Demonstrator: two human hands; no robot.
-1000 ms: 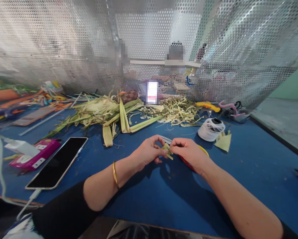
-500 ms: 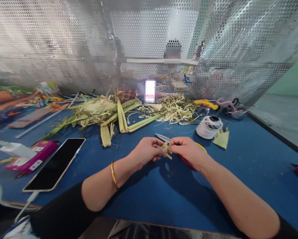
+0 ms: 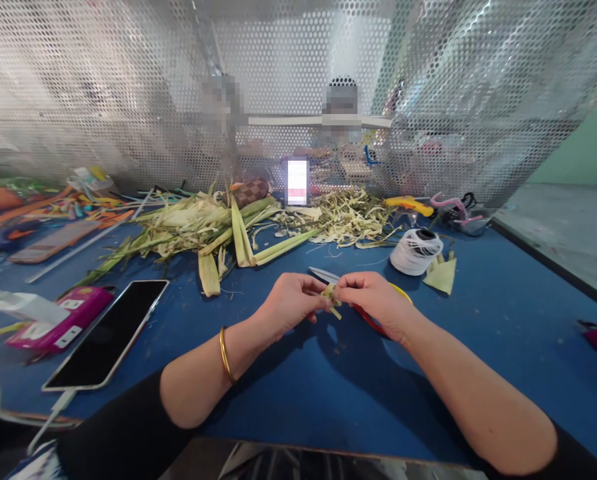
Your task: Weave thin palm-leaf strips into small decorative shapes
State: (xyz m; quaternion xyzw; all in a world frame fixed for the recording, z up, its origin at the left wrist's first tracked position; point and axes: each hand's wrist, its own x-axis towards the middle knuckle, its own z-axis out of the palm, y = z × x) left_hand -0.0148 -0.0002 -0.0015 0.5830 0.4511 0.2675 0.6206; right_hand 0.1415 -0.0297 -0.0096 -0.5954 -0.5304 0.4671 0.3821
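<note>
A small folded piece of pale green leaf strip (image 3: 332,297) is pinched between both my hands above the blue table (image 3: 298,373). My left hand (image 3: 291,305), with a gold bangle on the wrist, grips its left side with closed fingers. My right hand (image 3: 376,300) grips its right side, also closed. Scissors (image 3: 328,275) with red and yellow handles lie on the table just behind and under my right hand, blades pointing left.
A pile of green leaves and strips (image 3: 238,223) lies across the back. A white thread spool (image 3: 416,251) and a leaf scrap (image 3: 441,275) sit right of it. A phone (image 3: 109,332) on a cable and a pink box (image 3: 58,320) lie at left. Perforated metal screens (image 3: 103,93) enclose the table.
Both hands keep their pinch on the leaf piece and have hardly moved; the camera view has shifted slightly, so things sit a little further left and higher.
</note>
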